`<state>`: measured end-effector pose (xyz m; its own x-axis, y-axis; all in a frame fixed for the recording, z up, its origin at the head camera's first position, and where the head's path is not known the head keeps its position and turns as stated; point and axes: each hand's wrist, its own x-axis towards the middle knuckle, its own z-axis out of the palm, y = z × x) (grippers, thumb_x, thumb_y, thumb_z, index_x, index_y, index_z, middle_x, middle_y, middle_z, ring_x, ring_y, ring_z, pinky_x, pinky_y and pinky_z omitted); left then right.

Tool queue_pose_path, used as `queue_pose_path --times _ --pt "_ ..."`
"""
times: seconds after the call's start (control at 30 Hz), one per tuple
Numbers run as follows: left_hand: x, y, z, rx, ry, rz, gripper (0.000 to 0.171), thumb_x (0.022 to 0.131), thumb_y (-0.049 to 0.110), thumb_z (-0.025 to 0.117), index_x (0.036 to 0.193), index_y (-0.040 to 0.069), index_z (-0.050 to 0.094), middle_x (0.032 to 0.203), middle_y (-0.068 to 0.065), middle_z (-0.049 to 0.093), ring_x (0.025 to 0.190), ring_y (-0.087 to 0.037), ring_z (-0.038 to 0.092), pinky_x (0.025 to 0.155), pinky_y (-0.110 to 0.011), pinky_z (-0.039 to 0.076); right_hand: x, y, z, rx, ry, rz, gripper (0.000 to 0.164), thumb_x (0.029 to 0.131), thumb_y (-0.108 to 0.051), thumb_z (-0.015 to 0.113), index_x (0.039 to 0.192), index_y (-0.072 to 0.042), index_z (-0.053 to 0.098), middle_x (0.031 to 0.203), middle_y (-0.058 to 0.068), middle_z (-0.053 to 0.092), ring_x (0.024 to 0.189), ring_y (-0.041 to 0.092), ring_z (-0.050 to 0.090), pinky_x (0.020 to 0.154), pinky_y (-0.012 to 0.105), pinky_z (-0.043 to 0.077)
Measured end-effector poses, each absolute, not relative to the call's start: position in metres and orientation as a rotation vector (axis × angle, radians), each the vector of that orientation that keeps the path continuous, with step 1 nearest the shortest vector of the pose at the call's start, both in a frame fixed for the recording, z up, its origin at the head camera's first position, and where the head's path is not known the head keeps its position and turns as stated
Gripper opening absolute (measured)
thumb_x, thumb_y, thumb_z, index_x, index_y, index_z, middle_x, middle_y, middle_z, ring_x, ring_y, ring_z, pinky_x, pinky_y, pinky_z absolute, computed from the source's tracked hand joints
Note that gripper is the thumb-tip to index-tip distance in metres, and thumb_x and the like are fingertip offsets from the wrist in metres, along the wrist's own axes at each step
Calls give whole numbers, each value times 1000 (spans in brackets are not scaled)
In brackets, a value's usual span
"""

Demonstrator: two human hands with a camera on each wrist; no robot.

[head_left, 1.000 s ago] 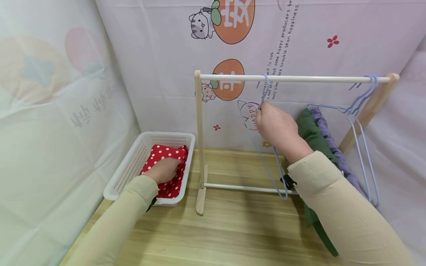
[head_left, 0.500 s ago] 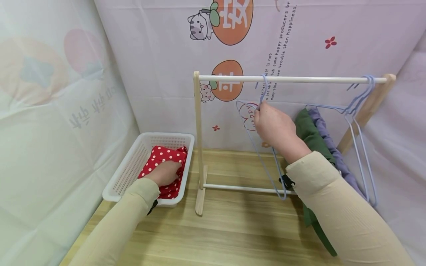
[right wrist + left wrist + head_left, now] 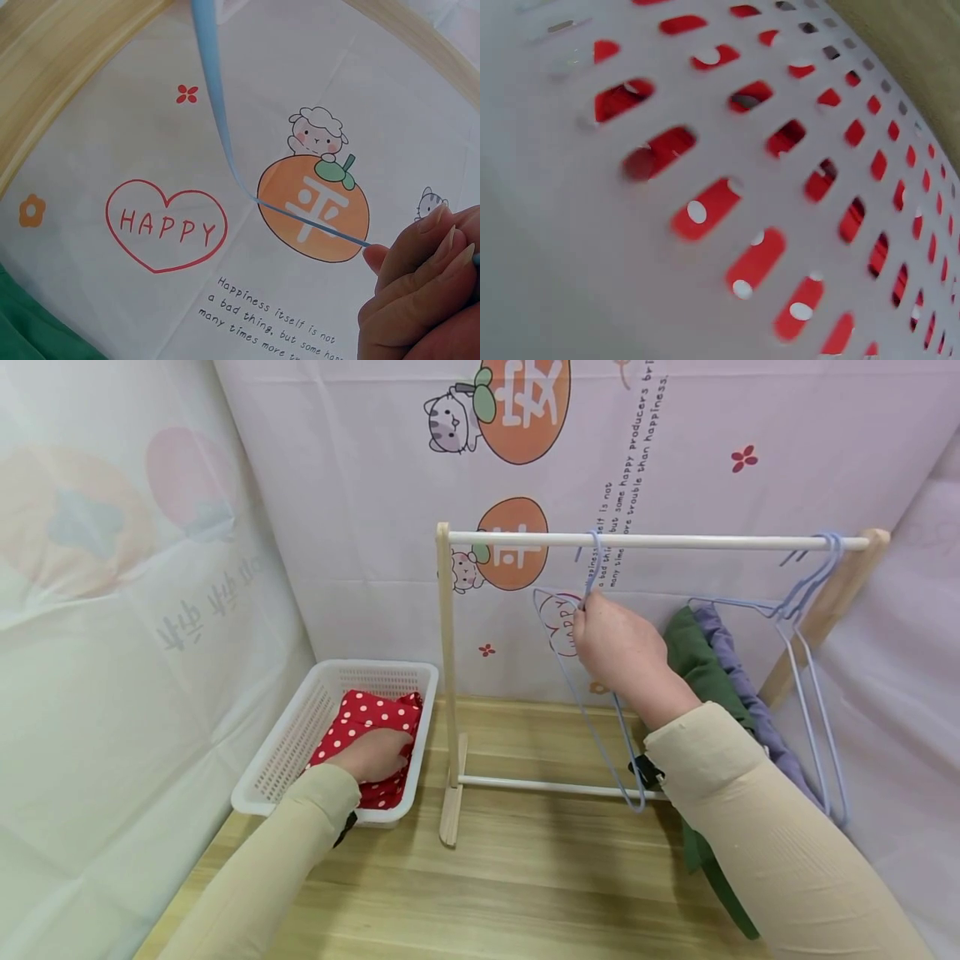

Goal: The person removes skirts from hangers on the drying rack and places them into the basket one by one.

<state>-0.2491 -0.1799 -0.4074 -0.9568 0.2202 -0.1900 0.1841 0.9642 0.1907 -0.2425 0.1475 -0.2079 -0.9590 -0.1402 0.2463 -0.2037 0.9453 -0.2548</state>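
At the lower left of the head view, a white slotted basket [image 3: 303, 735] holds red cloth with white dots [image 3: 371, 712]; part of the cloth is covered by the person's left hand [image 3: 371, 756], which reaches in from below. Its fingertips point down and are mostly out of sight, so whether they grip the cloth or only rest on it cannot be told. The left wrist view gives little help: the basket's wall, blurred, fills most of it, with red showing through the slots. Just right of the basket stands a wooden post [image 3: 447, 643], the left end of a rack with a white rail [image 3: 510, 538]. Right of centre, the right hand [image 3: 621, 647] has its fingers curled round a blue hanger [image 3: 215, 90] whose hook sits over the rail; the hand hides part of the hanger. Farther right, green cloth [image 3: 697, 652] and purple cloth [image 3: 729, 643] slant downward, partly blocked by the right sleeve [image 3: 765, 827]. At the rail's right end hang overlapping blue hangers [image 3: 834, 553], hard to count.
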Motion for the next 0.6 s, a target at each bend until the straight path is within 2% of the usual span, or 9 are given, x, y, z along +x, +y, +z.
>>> queue_pose_path --times 0.1,0.3,0.43,0.6 --pt "-248 -180 -404 319 2924 286 33 86 25 72 118 21 65 103 3 65 96 -18 57 91 -51 47 -242 148 -208 266 -2869 411 35 103 -31 27 107 -6 51 94 15 62 78 31 59 64 47 46" --pt "-247 -183 -393 379 2977 378 55 87 23 72 138 12 52 127 -9 61 113 -25 56 99 -51 44 -242 148 -209 255 -2861 413 33 103 -31 29 105 -7 51 91 14 61 76 31 58 63 46 45" --pt "-247 -184 -383 449 3048 434 55 90 21 69 139 7 49 131 -13 58 120 -29 55 101 -50 43 -243 147 -209 250 -2869 417 33 103 -31 28 107 -7 50 92 14 61 77 30 59 63 45 45" --pt "-248 -184 -372 480 3132 603 49 93 22 65 138 9 49 132 -11 57 122 -29 54 101 -49 43 -243 148 -208 242 -2884 412 33 103 -31 28 108 -6 49 93 14 61 79 31 59 63 45 46"
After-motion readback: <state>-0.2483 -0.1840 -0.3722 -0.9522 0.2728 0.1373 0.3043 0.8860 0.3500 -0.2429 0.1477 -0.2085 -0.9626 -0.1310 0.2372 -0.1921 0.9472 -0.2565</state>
